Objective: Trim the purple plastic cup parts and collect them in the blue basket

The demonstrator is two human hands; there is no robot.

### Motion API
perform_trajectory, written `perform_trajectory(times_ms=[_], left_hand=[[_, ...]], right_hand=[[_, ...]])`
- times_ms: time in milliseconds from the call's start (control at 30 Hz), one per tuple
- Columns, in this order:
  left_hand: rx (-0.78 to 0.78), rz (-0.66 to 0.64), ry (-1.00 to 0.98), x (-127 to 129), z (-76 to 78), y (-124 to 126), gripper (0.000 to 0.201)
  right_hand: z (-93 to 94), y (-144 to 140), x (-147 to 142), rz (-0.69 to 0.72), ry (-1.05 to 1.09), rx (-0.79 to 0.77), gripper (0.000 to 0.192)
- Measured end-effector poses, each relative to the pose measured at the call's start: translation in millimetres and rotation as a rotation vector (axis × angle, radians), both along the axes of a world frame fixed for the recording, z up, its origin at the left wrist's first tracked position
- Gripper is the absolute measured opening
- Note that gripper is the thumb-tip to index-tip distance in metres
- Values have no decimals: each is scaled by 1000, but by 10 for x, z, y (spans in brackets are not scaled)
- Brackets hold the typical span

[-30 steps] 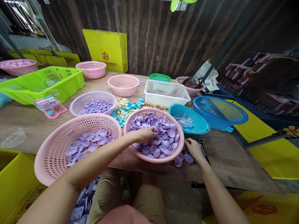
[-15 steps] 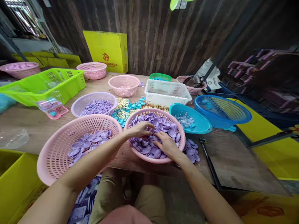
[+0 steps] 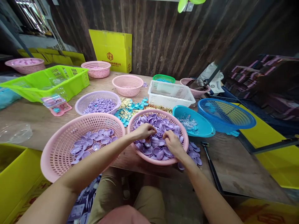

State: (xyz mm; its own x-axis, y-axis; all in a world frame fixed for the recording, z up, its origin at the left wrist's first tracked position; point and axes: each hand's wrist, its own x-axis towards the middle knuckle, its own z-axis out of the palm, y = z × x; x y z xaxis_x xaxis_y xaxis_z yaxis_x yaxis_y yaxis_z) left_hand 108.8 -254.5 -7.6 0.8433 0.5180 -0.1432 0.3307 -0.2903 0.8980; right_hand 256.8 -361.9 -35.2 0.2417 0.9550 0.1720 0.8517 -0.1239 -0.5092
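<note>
Both hands work inside the pink basket (image 3: 140, 155) of purple shells (image 3: 163, 124) — left hand (image 3: 143, 131) and right hand (image 3: 172, 143) each with fingers pinched together on shells.

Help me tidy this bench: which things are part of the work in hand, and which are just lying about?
In use: left hand, right hand, purple shells, their pink basket, second pink basket.

Lying about: blue basket, white crate, green tray, yellow box.
</note>
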Motion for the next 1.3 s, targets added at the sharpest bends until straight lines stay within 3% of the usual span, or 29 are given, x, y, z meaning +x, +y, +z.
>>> perform_trajectory(times_ms=[133,233,367,500,633,767,900,1067,1167,1300], left_hand=[[443,-23,71,26,-26,-40,31],[631,-59,78,19,-24,-55,38],[731,-108,116,-3,4,-90,30],[801,-128,217,-18,15,-110,26],[870,-195,283,-13,28,-121,21],[907,-283,352,12,41,-161,30],[913,-287,341,43,-14,-150,20],[844,-152,244,19,-43,-72,18],[644,-64,155,-47,1,-26,17],[212,-21,17,-137,31,21,21]], right_hand=[[-19,-7,-32,119,-40,-10,25],[-73,11,-44,221,-48,-37,26],[-101,62,-36,245,-106,-86,28],[-19,96,-34,246,-58,-98,18],[41,92,-29,221,-53,-128,21],[4,62,28,317,-81,-129,28],[-9,41,79,440,-139,-182,52],[73,91,-23,421,-223,-225,46],[110,122,-116,357,-313,-227,29],[107,126,-197,323,-449,-201,22]])
